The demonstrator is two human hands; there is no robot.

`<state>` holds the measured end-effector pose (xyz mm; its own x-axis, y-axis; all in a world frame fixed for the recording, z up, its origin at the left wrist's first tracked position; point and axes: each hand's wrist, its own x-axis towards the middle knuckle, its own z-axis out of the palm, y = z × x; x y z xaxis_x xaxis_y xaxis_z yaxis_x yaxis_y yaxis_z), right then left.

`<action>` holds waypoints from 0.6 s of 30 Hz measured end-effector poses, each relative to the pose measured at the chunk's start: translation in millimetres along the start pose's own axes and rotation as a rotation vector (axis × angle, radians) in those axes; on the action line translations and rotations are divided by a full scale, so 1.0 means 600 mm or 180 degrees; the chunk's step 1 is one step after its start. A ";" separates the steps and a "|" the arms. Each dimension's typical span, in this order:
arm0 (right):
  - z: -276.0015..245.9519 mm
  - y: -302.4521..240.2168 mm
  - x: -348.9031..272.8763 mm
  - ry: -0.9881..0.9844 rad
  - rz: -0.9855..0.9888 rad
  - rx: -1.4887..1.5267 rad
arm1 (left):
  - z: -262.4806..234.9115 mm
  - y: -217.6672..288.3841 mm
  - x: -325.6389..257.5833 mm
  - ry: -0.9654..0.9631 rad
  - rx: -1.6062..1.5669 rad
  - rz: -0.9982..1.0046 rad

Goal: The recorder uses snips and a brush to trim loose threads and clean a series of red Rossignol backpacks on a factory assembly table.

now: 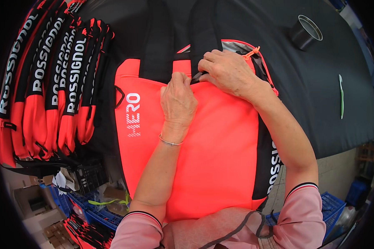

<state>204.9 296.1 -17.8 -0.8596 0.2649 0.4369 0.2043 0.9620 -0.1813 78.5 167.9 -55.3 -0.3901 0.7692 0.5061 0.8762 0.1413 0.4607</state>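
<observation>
A bright red-orange and black backpack [220, 166] lies on the black-covered table in front of me, its black shoulder straps [158, 37] stretched away toward the far side. My left hand [178, 98] is closed in a pinch at the bag's upper edge, below a small red patch between the straps. Beside it, my right hand [226, 70] has its fingers bent and pressed together on dark material at the same edge. What lies between the fingertips of either hand is hidden. An orange zipper pull [252, 52] hangs near the grey-lined opening, right of my right hand.
Several similar red and black bags [41, 103] stand in a stack at the left. A dark metal cup [305, 33] and a green-and-white toothbrush-like tool [341, 97] rest on the table [320, 124] at the right. Blue crates [331, 209] and cardboard boxes [56, 236] sit below.
</observation>
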 end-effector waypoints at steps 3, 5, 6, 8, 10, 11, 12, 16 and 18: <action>0.000 -0.001 0.000 -0.0008 0.0034 -0.0033 | 0.000 0.002 0.002 -0.0020 0.0008 0.0002; -0.002 0.000 -0.002 -0.0001 0.0035 -0.0073 | 0.001 0.005 0.004 -0.0022 0.0004 0.0032; 0.001 0.004 -0.002 -0.0037 0.0075 -0.0068 | 0.002 0.006 0.005 -0.0003 -0.0039 0.0028; -0.006 0.007 -0.001 -0.0075 0.0103 -0.0078 | 0.000 0.008 0.007 0.0034 -0.0090 0.0024; -0.023 0.007 0.001 -0.0248 0.1299 0.0950 | -0.019 0.011 0.004 -0.0179 -0.0699 0.0027; -0.023 0.018 0.002 -0.0156 0.1776 0.1282 | -0.031 0.018 -0.007 -0.0327 -0.0796 0.0377; -0.018 0.023 0.005 0.0244 0.1935 0.1551 | -0.045 0.027 -0.026 -0.0469 -0.0869 0.0720; -0.014 -0.015 0.067 0.0730 0.1916 0.1513 | -0.050 0.031 -0.161 -0.1164 0.0350 0.2005; 0.013 0.015 0.072 0.0565 0.1828 0.1721 | -0.040 0.061 -0.145 -0.1039 -0.0856 0.1640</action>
<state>166.0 315.5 -7.3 -0.5928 0.7583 0.2712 0.2976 0.5192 -0.8012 137.6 91.3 -65.1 0.2022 0.8519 0.4830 0.8102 -0.4227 0.4062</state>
